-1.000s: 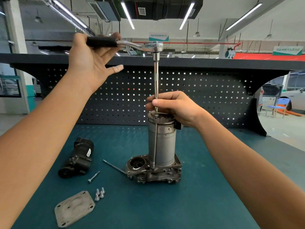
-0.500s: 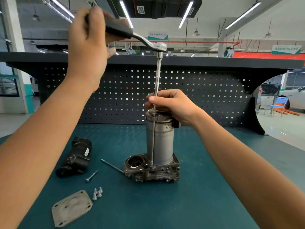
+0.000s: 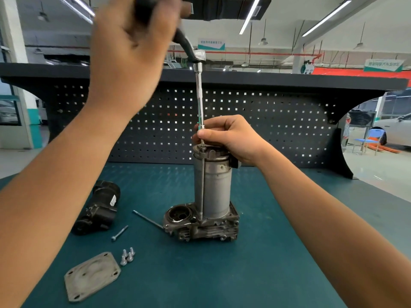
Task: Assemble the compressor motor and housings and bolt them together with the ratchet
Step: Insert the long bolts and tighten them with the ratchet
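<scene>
Gripping the ratchet (image 3: 196, 56) handle overhead, the left hand (image 3: 131, 56) is blurred. The right hand (image 3: 226, 136) pinches the extension bar (image 3: 199, 96) atop the upright motor housing (image 3: 213, 185) at mid-desk (image 3: 278, 252). A tilted extension could slip off the bolt head or tip the assembly.

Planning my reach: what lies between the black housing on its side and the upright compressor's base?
A long thin steel bolt lies there on the teal mat; head view.

Teal bench mat (image 3: 266, 263), black pegboard (image 3: 266, 121), ceiling strip lights (image 3: 249, 15), pale floor (image 3: 378, 170) beyond.
</scene>
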